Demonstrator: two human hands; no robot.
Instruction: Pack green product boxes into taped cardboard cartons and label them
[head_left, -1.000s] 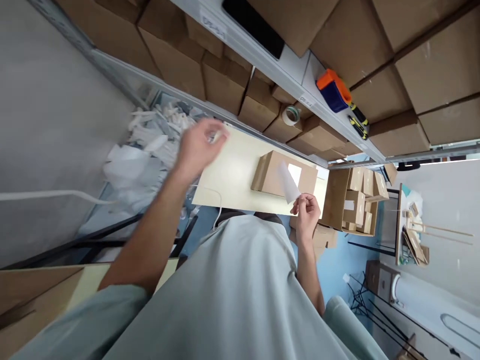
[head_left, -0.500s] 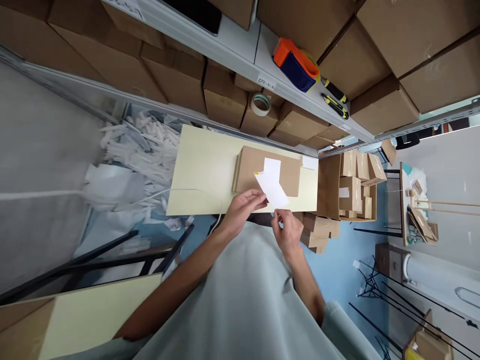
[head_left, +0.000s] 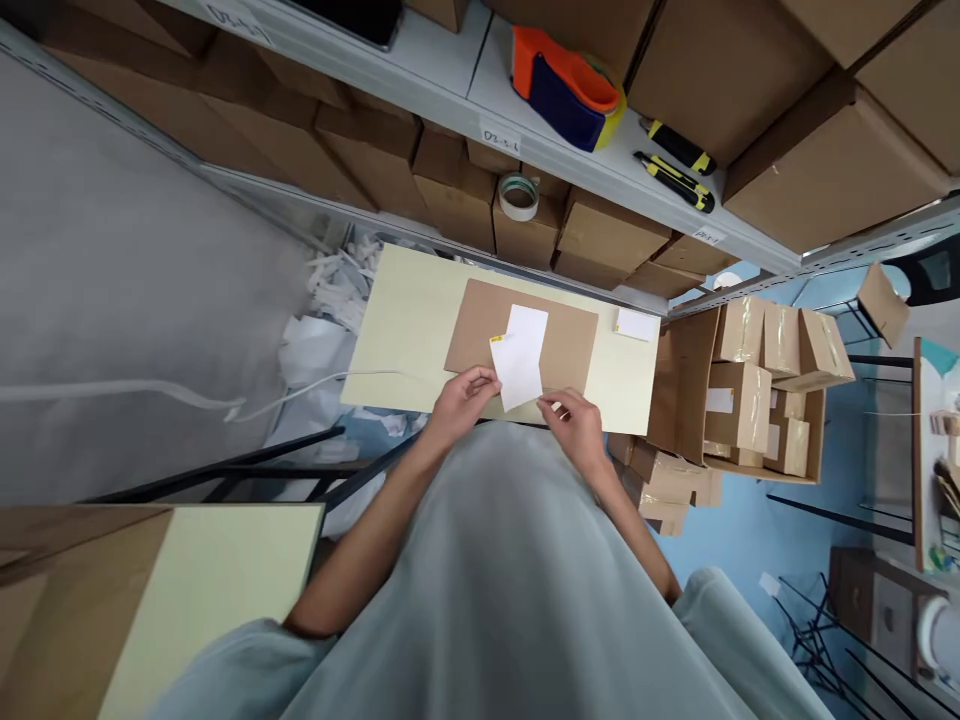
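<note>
My left hand [head_left: 461, 403] pinches the left edge of a white paper slip [head_left: 517, 375], which has a small yellow mark at its top left corner. At the slip's lower right corner, my right hand [head_left: 576, 428] has its thumb and fingers pressed together on the paper. The slip is held over a flat brown cardboard box [head_left: 568, 345]. Behind the slip, a white label [head_left: 529, 322] lies on the box and is partly covered. The box rests on a pale yellow tabletop [head_left: 409, 320].
A small white stack of labels [head_left: 636, 324] lies at the table's right end. Beside it stands an open carton [head_left: 679, 390] of small boxes. The shelf above holds a tape dispenser [head_left: 570, 95] and two cutters [head_left: 675, 180]. A tape roll [head_left: 518, 197] sits below it.
The paper slip has turned to stand straighter, and both hands have moved with it. My head view has shifted, so the shelf looks nearer and the surroundings have swung.
</note>
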